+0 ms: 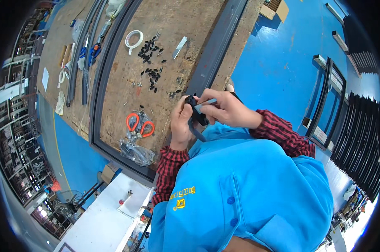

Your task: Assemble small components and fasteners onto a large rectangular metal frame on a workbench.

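My left hand (pixel 181 122) is closed around a small black part (pixel 202 119), held close to the blue jacket by the near edge of the frame. Over it, my right hand (pixel 230 110) pinches a thin, flat grey piece (pixel 199 108) against the black part. Its exact kind is partly hidden by the fingers. A dark grey strip (pixel 196 133) hangs below the hands. Just beyond them lies the dark metal frame (pixel 209 63) on the wooden workbench (pixel 164 25). Left of my left hand are orange-handled scissors (pixel 147 129) and a clear plastic bag (pixel 136 153).
Several small black pieces (pixel 148 51) and screws lie within the frame, with a tape roll (pixel 134 38) and a utility knife (pixel 180 47). Dark bars (pixel 78 54) rest at the far left. An open carton (pixel 275 8), another frame (pixel 329 98) and stacked black profiles (pixel 360 134) are on the right.
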A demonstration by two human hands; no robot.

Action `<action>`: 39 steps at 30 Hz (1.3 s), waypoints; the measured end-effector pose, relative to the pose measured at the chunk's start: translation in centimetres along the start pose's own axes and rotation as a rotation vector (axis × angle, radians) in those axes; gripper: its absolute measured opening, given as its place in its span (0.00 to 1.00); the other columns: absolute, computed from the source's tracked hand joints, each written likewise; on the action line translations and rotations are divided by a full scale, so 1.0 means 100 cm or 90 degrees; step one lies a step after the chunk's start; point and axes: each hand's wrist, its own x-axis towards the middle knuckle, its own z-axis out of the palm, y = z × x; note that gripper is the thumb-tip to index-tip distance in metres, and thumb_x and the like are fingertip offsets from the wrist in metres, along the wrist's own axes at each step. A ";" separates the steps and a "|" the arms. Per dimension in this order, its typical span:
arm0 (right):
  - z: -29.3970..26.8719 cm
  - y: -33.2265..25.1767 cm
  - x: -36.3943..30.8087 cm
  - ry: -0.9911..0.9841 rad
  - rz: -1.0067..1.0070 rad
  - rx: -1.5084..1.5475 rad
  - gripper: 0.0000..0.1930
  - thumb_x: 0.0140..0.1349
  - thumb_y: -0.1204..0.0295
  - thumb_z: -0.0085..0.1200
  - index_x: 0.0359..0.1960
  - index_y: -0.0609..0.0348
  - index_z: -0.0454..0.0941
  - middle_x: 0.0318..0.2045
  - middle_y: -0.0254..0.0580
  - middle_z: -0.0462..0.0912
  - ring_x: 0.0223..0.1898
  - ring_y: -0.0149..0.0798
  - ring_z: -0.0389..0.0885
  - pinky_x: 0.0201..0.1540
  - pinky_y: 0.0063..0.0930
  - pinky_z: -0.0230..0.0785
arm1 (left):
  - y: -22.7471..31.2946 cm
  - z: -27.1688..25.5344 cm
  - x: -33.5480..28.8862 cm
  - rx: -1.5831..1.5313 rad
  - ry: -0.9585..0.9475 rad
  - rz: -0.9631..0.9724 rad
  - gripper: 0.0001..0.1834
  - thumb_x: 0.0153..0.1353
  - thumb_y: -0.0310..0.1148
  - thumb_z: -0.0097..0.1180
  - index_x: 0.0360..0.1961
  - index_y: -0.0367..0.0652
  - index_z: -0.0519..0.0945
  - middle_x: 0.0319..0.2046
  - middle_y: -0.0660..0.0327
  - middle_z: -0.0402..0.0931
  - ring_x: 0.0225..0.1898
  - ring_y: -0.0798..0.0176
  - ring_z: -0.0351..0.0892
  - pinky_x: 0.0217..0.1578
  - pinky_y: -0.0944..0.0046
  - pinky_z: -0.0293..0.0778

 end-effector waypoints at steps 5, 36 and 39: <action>0.002 0.026 -0.001 0.017 -0.157 -0.093 0.05 0.69 0.74 0.52 0.41 0.64 0.75 0.18 0.34 0.79 0.19 0.28 0.76 0.22 0.20 0.67 | 0.003 0.011 -0.007 0.116 -0.010 0.001 0.20 0.73 0.46 0.50 0.51 0.39 0.71 0.32 0.59 0.77 0.24 0.72 0.72 0.25 0.72 0.68; -0.005 0.029 0.007 -0.037 0.002 0.027 0.06 0.70 0.72 0.55 0.35 0.59 0.75 0.16 0.32 0.75 0.17 0.23 0.69 0.20 0.18 0.60 | 0.007 -0.001 -0.013 0.177 -0.068 -0.003 0.19 0.71 0.45 0.52 0.51 0.41 0.71 0.47 0.61 0.73 0.34 0.68 0.73 0.34 0.72 0.69; -0.004 0.024 0.004 -0.009 -0.011 -0.095 0.05 0.69 0.71 0.56 0.35 0.59 0.76 0.16 0.31 0.75 0.17 0.24 0.69 0.20 0.19 0.60 | 0.000 -0.002 -0.007 0.214 -0.051 0.027 0.16 0.71 0.43 0.51 0.47 0.40 0.72 0.45 0.60 0.73 0.36 0.67 0.72 0.40 0.69 0.67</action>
